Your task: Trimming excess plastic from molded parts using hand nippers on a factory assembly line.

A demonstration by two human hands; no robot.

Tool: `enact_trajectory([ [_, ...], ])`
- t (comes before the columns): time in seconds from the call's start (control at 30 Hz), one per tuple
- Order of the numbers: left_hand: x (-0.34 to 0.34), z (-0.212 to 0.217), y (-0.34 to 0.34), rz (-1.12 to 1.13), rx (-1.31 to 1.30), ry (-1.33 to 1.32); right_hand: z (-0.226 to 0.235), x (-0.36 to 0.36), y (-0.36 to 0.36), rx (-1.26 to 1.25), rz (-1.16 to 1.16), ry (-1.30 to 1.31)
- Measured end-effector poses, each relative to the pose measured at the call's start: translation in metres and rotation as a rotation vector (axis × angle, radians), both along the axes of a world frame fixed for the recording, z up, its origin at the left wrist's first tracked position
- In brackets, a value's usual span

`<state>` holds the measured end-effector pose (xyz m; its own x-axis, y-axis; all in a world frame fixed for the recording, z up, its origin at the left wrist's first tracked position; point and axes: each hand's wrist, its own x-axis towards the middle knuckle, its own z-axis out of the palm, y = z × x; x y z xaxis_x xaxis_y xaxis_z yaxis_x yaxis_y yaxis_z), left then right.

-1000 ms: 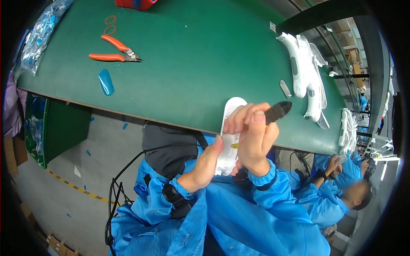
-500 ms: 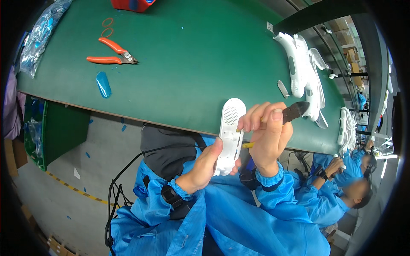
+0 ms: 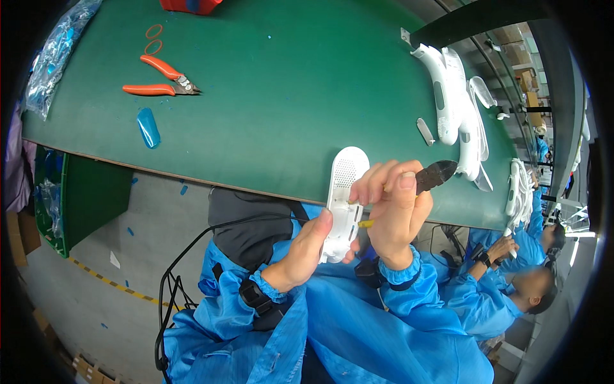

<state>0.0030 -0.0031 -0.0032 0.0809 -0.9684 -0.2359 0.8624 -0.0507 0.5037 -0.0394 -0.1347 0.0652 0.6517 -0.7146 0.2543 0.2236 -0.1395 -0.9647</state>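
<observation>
1. At the view's ten o'clock, orange-handled pliers (image 3: pixel 167 91) are lying splayed on the green table (image 3: pixel 268 128).
2. Toward six, our left hand (image 3: pixel 297 258) is gripping the perforated white casing (image 3: pixel 341 208), near centre.
3. At three, our right hand (image 3: pixel 398 214) is clasping a dark-ended tool (image 3: pixel 437 176).
4. At two, white shells (image 3: pixel 449 110) are lying together.
</observation>
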Motion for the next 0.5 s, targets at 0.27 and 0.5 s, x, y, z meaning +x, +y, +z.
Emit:
enact_trajectory([
  [0.27, 0.0006, 0.0006, 0.0011, 0.006, -0.009, -0.022, -0.0023, -0.0001, 0.0024, 0.016, -0.005, -0.015],
  [0.5, 0.0016, 0.0015, 0.0016, -0.007, 0.008, -0.019, 0.0072, 0.0011, 0.005, -0.008, -0.043, -0.014],
])
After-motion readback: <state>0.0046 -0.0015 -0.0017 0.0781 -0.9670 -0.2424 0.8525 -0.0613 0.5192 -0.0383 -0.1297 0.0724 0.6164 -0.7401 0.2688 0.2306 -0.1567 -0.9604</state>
